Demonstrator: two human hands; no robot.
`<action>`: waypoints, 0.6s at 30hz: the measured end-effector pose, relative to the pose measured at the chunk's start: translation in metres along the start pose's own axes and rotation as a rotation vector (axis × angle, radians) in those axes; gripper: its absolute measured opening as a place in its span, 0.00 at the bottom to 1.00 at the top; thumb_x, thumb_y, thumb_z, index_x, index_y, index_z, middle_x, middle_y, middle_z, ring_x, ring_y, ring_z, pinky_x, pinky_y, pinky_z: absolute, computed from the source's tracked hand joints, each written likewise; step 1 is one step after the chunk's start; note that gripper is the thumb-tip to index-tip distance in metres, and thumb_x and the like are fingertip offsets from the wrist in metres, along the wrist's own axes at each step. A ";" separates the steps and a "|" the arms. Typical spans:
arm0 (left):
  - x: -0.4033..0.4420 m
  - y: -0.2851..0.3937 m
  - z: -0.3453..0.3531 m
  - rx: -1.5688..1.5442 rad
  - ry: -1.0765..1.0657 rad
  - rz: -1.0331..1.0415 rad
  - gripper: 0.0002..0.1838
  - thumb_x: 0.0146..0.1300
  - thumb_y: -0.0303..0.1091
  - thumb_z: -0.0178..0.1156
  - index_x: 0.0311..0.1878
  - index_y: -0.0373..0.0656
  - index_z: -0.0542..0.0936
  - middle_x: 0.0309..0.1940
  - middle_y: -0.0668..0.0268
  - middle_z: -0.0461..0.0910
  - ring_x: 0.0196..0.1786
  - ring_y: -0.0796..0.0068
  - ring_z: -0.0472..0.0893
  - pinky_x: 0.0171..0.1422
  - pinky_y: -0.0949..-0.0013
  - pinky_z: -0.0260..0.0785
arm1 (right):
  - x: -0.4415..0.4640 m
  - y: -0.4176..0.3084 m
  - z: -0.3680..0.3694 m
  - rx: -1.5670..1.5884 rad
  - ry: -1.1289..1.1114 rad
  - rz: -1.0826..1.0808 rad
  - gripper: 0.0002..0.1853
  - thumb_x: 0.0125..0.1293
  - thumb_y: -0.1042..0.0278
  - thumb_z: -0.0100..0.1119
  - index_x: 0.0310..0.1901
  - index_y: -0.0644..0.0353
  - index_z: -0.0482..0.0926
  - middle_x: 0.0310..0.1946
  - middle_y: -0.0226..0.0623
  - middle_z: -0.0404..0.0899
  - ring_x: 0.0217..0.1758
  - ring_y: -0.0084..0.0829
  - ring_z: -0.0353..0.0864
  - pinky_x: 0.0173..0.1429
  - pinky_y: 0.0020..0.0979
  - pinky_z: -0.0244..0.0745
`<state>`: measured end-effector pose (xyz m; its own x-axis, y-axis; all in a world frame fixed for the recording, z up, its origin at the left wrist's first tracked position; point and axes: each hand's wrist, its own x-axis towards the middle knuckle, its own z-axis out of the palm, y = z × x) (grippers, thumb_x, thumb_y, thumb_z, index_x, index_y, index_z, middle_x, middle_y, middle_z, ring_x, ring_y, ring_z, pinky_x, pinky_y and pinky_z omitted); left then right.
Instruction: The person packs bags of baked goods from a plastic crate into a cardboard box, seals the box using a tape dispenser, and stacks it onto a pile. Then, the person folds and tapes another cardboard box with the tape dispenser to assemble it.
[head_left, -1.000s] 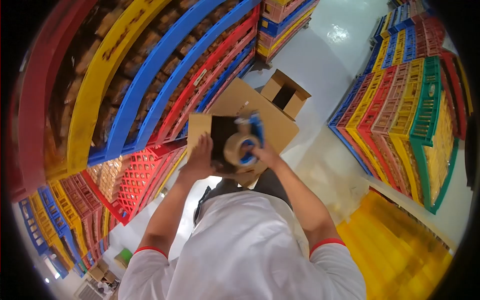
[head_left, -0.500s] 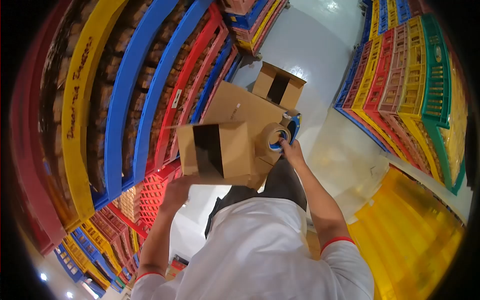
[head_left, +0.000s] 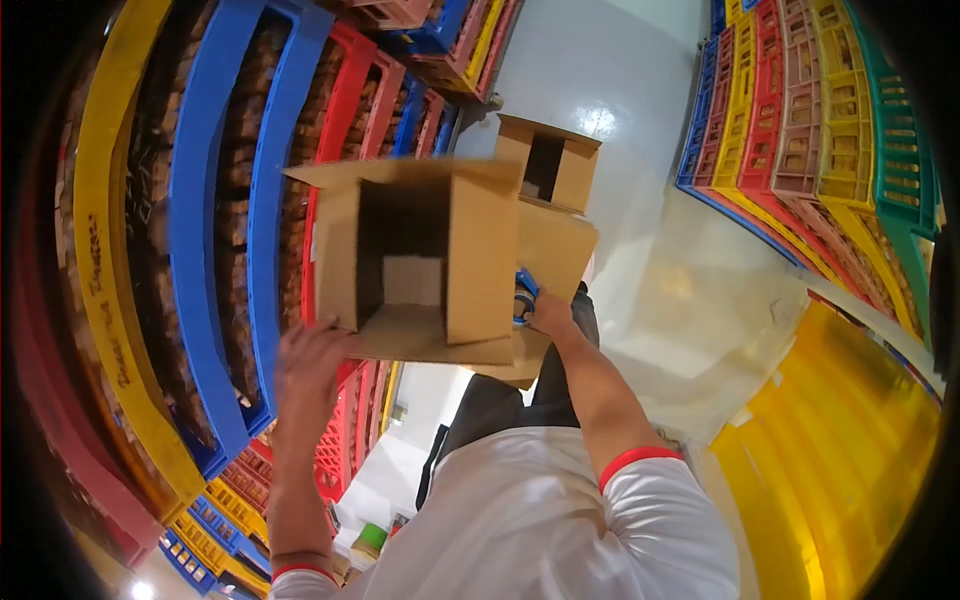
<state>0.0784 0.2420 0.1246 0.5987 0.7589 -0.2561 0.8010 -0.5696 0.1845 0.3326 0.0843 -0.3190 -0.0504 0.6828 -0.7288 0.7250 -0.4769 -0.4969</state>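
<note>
An open cardboard box (head_left: 482,260) is held up in front of me, its flaps spread and its dark inside facing me. My left hand (head_left: 312,355) grips the lower left flap edge of this box. On the right, my right hand (head_left: 550,312) is closed around a blue tape dispenser (head_left: 525,288), partly hidden by the box's right side. Behind them lies a larger brown cardboard surface (head_left: 560,250). A second open cardboard box (head_left: 575,175) stands farther off on the floor side.
Stacked plastic crates (head_left: 215,230) full of brown items rise close on my left. More crate stacks (head_left: 770,110) stand at the right. Yellow plastic sheeting (head_left: 820,460) hangs or lies at the lower right. Pale shiny floor (head_left: 620,80) runs between the stacks.
The held box has come up closer to me and turned so more of its inside shows. My right hand has moved left with the tape dispenser, now partly behind the box.
</note>
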 end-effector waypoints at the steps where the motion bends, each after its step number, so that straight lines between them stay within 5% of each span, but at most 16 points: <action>1: 0.011 0.000 -0.009 -0.021 0.035 -0.013 0.21 0.53 0.13 0.59 0.49 0.42 0.85 0.48 0.58 0.87 0.60 0.56 0.84 0.69 0.54 0.70 | -0.004 -0.004 -0.010 -0.031 -0.020 -0.023 0.37 0.61 0.49 0.73 0.64 0.65 0.74 0.54 0.60 0.83 0.57 0.58 0.84 0.62 0.51 0.79; 4: 0.051 0.002 -0.027 -0.117 0.062 -0.019 0.19 0.55 0.14 0.59 0.49 0.42 0.85 0.47 0.57 0.87 0.58 0.54 0.84 0.67 0.54 0.70 | -0.018 -0.032 -0.065 0.014 0.167 -0.085 0.46 0.59 0.50 0.78 0.71 0.69 0.67 0.66 0.57 0.77 0.65 0.54 0.80 0.66 0.50 0.77; 6: 0.092 0.002 -0.029 -0.126 0.052 0.025 0.16 0.57 0.13 0.58 0.48 0.36 0.84 0.46 0.50 0.86 0.55 0.45 0.84 0.64 0.54 0.73 | -0.009 -0.034 -0.079 0.583 0.464 -0.512 0.49 0.58 0.58 0.81 0.75 0.66 0.61 0.71 0.52 0.72 0.68 0.48 0.79 0.68 0.48 0.75; 7: 0.113 0.000 -0.023 -0.207 0.035 -0.004 0.15 0.59 0.14 0.57 0.49 0.34 0.83 0.45 0.48 0.84 0.54 0.42 0.83 0.61 0.57 0.74 | -0.017 -0.042 -0.094 0.582 0.469 -0.508 0.49 0.58 0.58 0.81 0.75 0.66 0.61 0.71 0.52 0.72 0.68 0.48 0.79 0.68 0.48 0.75; 10: 0.190 -0.008 -0.001 -0.346 -0.001 0.054 0.12 0.65 0.19 0.58 0.51 0.37 0.81 0.43 0.48 0.83 0.51 0.41 0.81 0.54 0.51 0.72 | -0.035 -0.049 -0.144 0.737 0.703 -0.464 0.49 0.58 0.65 0.82 0.76 0.65 0.60 0.70 0.48 0.72 0.64 0.39 0.81 0.65 0.42 0.77; 12: 0.242 -0.004 0.007 -0.431 -0.074 0.101 0.13 0.65 0.20 0.59 0.52 0.38 0.81 0.42 0.46 0.83 0.50 0.42 0.82 0.53 0.51 0.73 | -0.028 -0.014 -0.150 0.773 0.625 0.087 0.52 0.58 0.63 0.82 0.78 0.62 0.57 0.71 0.49 0.72 0.63 0.39 0.82 0.61 0.40 0.81; 13: 0.264 -0.002 0.012 -0.433 -0.080 0.111 0.13 0.65 0.20 0.59 0.52 0.38 0.81 0.42 0.46 0.83 0.50 0.42 0.82 0.53 0.51 0.73 | -0.027 -0.013 -0.157 0.724 0.871 0.078 0.52 0.57 0.61 0.83 0.78 0.61 0.57 0.66 0.51 0.78 0.53 0.39 0.88 0.54 0.37 0.83; 16: 0.310 0.003 0.036 -0.358 -0.156 0.232 0.13 0.66 0.19 0.57 0.54 0.32 0.78 0.40 0.44 0.81 0.47 0.44 0.82 0.50 0.58 0.73 | -0.042 -0.022 -0.201 0.698 0.629 0.245 0.55 0.56 0.58 0.83 0.80 0.56 0.57 0.65 0.49 0.81 0.53 0.42 0.88 0.54 0.38 0.82; 18: 0.332 0.011 0.055 -0.301 -0.252 0.348 0.17 0.67 0.19 0.59 0.59 0.34 0.78 0.44 0.42 0.82 0.51 0.46 0.84 0.57 0.57 0.75 | -0.012 0.000 -0.191 0.534 0.367 0.193 0.64 0.56 0.51 0.82 0.85 0.45 0.43 0.70 0.51 0.76 0.57 0.43 0.89 0.57 0.44 0.82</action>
<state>0.2856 0.4707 -0.0109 0.8394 0.4204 -0.3446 0.5433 -0.6305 0.5543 0.4648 0.1819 -0.2203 0.3511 0.6565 -0.6677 0.2540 -0.7531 -0.6069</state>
